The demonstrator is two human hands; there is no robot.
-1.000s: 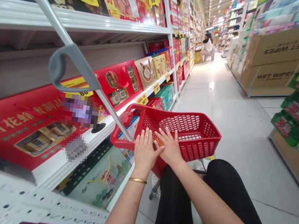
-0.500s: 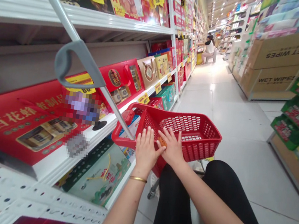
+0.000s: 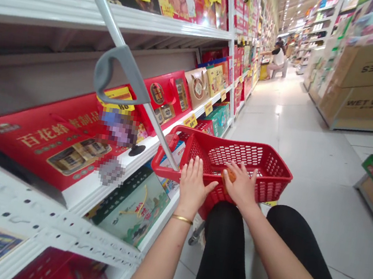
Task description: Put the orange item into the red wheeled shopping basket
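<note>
A red plastic shopping basket (image 3: pixel 273 170) on wheels stands in front of my knees in a shop aisle. Its grey pull handle (image 3: pixel 126 71) slants up to the left. My left hand (image 3: pixel 195 185) lies flat against the basket's near wall with its fingers stretched upward; a gold bangle is on the wrist. At the near rim, a little to the right, my right hand (image 3: pixel 243 186) curls its fingers over a small orange-brown thing (image 3: pixel 229 175). What that thing is I cannot make out.
White shelves on the left hold red gift boxes (image 3: pixel 48 141) and a green box (image 3: pixel 133 206) lower down. Cardboard wet-wipes cartons (image 3: pixel 372 103) are stacked at the right. A person (image 3: pixel 277 59) sits far down the tiled aisle. My legs (image 3: pixel 224 258) are in black.
My right hand has slid right along the basket rim, away from my left hand, and the orange-brown thing now shows under it. The view has swung slightly left.
</note>
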